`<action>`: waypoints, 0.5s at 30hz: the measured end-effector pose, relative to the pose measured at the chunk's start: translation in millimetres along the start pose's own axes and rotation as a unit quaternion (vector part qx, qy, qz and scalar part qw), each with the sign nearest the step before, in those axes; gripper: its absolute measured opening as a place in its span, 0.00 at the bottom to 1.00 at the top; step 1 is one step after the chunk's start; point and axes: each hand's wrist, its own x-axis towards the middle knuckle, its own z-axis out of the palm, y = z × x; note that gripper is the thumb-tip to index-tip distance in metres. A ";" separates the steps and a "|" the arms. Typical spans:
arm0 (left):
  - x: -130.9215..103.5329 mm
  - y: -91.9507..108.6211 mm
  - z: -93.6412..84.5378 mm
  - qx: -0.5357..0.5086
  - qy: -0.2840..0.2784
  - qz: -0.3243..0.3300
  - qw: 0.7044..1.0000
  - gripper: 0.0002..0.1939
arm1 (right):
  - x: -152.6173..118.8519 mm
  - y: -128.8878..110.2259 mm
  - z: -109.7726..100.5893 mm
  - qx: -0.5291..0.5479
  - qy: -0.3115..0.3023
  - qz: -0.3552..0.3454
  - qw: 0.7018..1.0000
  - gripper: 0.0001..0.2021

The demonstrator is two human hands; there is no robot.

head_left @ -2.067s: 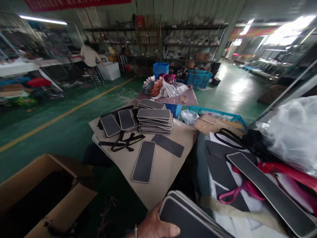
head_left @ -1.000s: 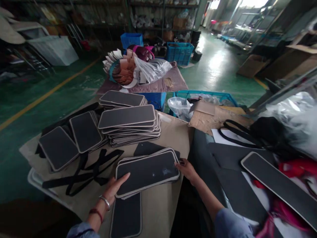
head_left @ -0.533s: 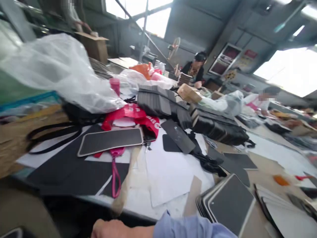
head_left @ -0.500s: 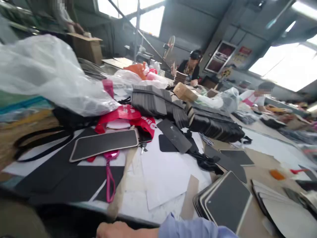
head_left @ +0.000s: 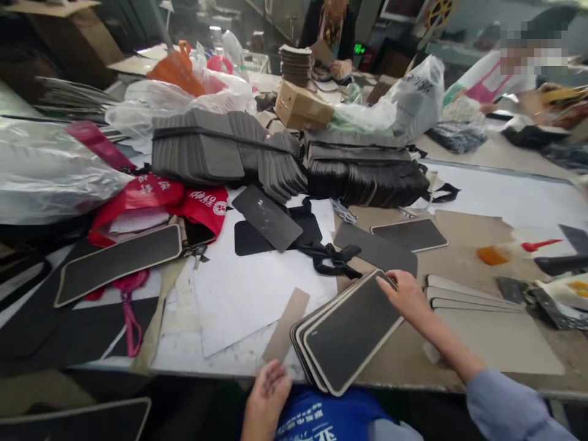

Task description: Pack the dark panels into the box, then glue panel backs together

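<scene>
My right hand (head_left: 404,295) is closed on the upper right corner of a dark rectangular panel (head_left: 351,334) with a pale border, its thumb on the top face. That panel lies on top of a fanned stack of similar panels at the table's front edge. My left hand (head_left: 269,389) is low at the table edge, left of the stack, palm turned up and fingers curled in; I see nothing in it. Just beyond it lies a narrow brown strip (head_left: 288,321). Right of the stack are several overlapping greyish-beige boards (head_left: 498,337).
Strapped bundles of dark pieces (head_left: 197,147) stand across the table's middle. A red bag (head_left: 138,199), a pale-edged panel (head_left: 122,263) and a pink strap (head_left: 131,318) lie left. A cardboard box (head_left: 303,107) sits behind the bundles. Two people work across the table.
The view has tilted down and turned right. My right hand has come into view on the stack's top panel. A hand seen low at the table edge before is now upright beside the stack.
</scene>
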 end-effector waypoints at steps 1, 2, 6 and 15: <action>0.9 0.6 18.2 -0.011 -0.010 -0.005 1.000 0.35 | 6.0 23.2 1.2 -0.002 -0.032 0.023 0.999 0.19; 2.0 1.1 33.6 -0.017 -0.004 -0.014 1.000 0.38 | 10.1 41.7 4.1 0.006 -0.073 0.042 0.996 0.20; 4.3 -1.0 69.3 -0.039 0.084 -0.017 0.996 0.41 | 20.3 74.7 17.3 0.083 -0.182 0.076 0.977 0.22; 17.3 -15.1 112.4 -0.065 0.130 0.074 0.987 0.36 | 47.4 74.0 -0.9 0.287 -0.398 0.169 0.855 0.19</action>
